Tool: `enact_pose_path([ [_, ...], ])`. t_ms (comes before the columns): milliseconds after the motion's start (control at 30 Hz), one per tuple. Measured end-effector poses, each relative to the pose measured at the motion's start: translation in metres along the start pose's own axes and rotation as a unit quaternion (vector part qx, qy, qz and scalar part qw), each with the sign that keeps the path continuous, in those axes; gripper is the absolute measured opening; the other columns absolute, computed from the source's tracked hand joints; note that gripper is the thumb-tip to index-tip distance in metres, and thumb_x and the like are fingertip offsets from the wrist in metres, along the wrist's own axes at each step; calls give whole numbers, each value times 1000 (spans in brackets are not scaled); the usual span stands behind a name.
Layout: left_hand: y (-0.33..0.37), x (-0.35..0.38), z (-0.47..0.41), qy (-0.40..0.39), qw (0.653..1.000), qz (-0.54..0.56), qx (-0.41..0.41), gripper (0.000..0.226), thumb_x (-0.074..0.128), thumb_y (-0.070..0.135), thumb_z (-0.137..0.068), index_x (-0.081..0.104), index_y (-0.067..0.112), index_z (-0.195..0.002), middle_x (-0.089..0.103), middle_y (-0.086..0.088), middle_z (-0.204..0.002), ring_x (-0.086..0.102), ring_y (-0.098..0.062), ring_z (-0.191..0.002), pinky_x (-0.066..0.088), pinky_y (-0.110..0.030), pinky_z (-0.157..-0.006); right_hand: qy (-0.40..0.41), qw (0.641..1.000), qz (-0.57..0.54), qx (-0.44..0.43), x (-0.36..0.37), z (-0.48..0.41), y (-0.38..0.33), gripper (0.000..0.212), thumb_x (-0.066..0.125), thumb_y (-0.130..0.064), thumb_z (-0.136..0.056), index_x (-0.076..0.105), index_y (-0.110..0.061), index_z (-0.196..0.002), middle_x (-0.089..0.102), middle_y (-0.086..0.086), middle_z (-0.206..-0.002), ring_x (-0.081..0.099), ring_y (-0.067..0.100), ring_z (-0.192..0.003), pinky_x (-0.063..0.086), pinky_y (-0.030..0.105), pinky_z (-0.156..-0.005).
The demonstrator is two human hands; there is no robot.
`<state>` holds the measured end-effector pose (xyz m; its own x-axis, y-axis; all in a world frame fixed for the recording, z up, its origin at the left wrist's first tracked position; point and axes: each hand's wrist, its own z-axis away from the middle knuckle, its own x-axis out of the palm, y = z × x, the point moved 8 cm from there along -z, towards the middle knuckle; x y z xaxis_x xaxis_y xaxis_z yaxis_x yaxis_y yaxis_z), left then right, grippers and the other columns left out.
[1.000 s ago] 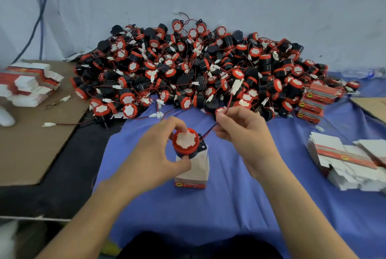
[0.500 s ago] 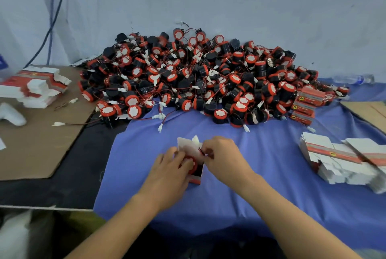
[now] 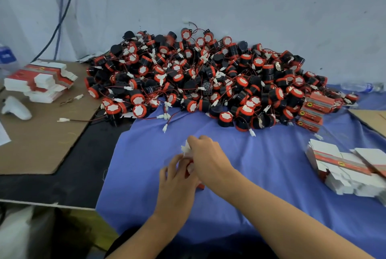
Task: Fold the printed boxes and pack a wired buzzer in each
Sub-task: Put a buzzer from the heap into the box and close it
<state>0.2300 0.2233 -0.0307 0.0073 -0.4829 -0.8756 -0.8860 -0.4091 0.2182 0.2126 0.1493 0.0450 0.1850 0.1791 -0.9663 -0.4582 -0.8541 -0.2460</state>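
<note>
**A:** Where is the box right now?

**B:** On the blue cloth (image 3: pixel 271 175), straight in front of the person, nearly buried under both hands. Its white flap (image 3: pixel 185 148) pokes up at the far side. A red corner of the box (image 3: pixel 201 186) shows by the right wrist.

**A:** And the grip?

**B:** The left hand (image 3: pixel 177 177) wraps its fingers round the near side of the box and steadies it. The right hand (image 3: pixel 207 158) curls over the top, fingertips down by the flap. I can't tell whether it pinches the flap or a wire, because its own knuckles hide that.

**A:** The buzzer?

**B:** Hidden. I'd guess it sits inside the box and is being pushed home, but that's only a guess.

**A:** What could spoil it from here?

**B:** The wire, mostly. If a loop or the plug lies above the rim, the flap would close on it and bulge or spring open. Too hard a press could crease the thin card or burst the bottom. The pile of buzzers (image 3: pixel 208 83) also lies close behind, with leads trailing toward the hands, so a finger could snag one and drag others along.

**A:** Anything else near?

**B:** A stack of flat boxes (image 3: pixel 342 166) at the right, well apart.
</note>
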Motion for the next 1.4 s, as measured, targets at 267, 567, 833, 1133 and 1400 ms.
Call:
enact_pose_path([
  [267, -12, 12, 9, 34, 998, 54, -6, 76, 95, 20, -65, 59, 17, -131, 63, -14, -134, 41, -33, -135, 55, -47, -88, -1, 998, -53, -42, 22, -5, -8, 17, 47, -8, -95, 55, -15, -81, 56, -3, -87, 53, 17, -77, 43, 33, -60],
  [567, -27, 22, 19, 133, 987, 87, 4, 64, 65, 25, -91, 34, 5, -144, 45, -17, -144, 52, -39, -133, 28, -33, -122, -45, 996, -32, -63, 43, 4, -5, 26, 41, -43, -95, 47, -26, -76, 53, -12, -76, 49, 16, -84, 41, 32, -63],
  [833, -33, 31, 28, 99, 987, 117, 37, 36, 38, 33, -107, 52, 24, -138, 26, -9, -165, 22, -31, -154, 26, -40, -120, -57, 995, -31, -77, 38, -3, 0, 17, 48, -31, -100, 57, -16, -98, 68, 2, -92, 57, 24, -88, 53, 42, -71],
  [1133, -33, 21, 32, 37, 986, 163, 0, 22, 69, 21, -95, 73, 25, -117, 11, -2, -171, 37, -18, -147, 40, -17, -104, -167, 978, 83, -92, 54, -14, -7, 23, 48, -29, -98, 65, -23, -85, 58, -1, -84, 53, 25, -92, 46, 33, -71],
  [1400, -31, 27, 31, 4, 982, 190, 3, 62, 64, 25, -96, 33, 27, -150, 24, 1, -166, 44, -18, -142, 45, -29, -109, -148, 975, 67, -149, 59, -10, -6, 32, 40, -27, -100, 63, -16, -81, 63, 1, -98, 46, 17, -100, 36, 30, -94],
])
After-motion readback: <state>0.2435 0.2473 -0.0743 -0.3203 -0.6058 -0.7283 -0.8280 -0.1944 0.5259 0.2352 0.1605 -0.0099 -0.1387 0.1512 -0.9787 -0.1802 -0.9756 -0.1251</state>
